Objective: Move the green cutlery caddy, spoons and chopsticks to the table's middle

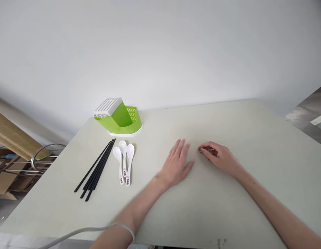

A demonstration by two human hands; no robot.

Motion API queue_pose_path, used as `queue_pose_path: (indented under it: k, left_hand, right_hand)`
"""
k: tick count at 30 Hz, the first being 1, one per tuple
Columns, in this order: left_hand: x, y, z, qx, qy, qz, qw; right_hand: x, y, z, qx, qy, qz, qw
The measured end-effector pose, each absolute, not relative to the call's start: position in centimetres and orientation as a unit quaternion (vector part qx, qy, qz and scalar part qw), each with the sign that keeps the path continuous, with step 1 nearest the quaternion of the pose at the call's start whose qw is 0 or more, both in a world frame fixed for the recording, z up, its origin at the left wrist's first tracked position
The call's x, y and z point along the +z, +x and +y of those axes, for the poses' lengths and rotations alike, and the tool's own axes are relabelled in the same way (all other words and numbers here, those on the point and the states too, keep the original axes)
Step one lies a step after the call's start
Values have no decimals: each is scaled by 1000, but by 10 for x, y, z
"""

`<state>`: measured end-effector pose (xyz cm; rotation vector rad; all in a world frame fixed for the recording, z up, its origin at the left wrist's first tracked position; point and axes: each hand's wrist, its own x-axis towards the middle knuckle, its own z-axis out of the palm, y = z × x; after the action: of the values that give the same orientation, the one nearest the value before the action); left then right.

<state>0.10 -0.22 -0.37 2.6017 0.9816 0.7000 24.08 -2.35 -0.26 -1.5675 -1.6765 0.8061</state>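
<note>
My left hand (176,162) is over the tabletop, palm down, with its fingers stretched out and nothing in them. To its right, my right hand (214,155) has thumb and fingers closed in a pinch near the table; whatever they hold, if anything, is hidden. Left of my left hand lie three white spoons (124,162), bowls pointing away from me and printed labels on the handles. Beside them a bundle of several black chopsticks (99,169) lies slanted. Behind both stands a green and white plastic utensil holder (118,119), neither hand touching it.
The pale table (240,124) meets a white wall (176,52) at the back. A grey cable (87,229) crosses my left forearm at the front edge. Off the table's left side are a metal rack (35,164), a wooden board (20,133) and cardboard boxes (6,180).
</note>
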Motion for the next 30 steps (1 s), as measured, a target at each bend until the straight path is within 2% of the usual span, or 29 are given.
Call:
queue_pose_path:
  k: [13, 20, 24, 30]
  left_hand:
    - [-16, -2, 11, 441, 735, 453, 247]
    - [-17, -5, 15, 441, 730, 463, 241]
    - [3, -24, 40, 411, 736, 501, 197]
    - [50, -71, 82, 377, 690, 616, 43]
  right_hand:
    - [2, 239, -26, 321, -609, -635, 351]
    - [-1, 239, -26, 328, -590, -637, 373]
    - [-1, 240, -27, 337, -580, -638, 378]
    - [-5, 244, -24, 341, -564, -645, 387]
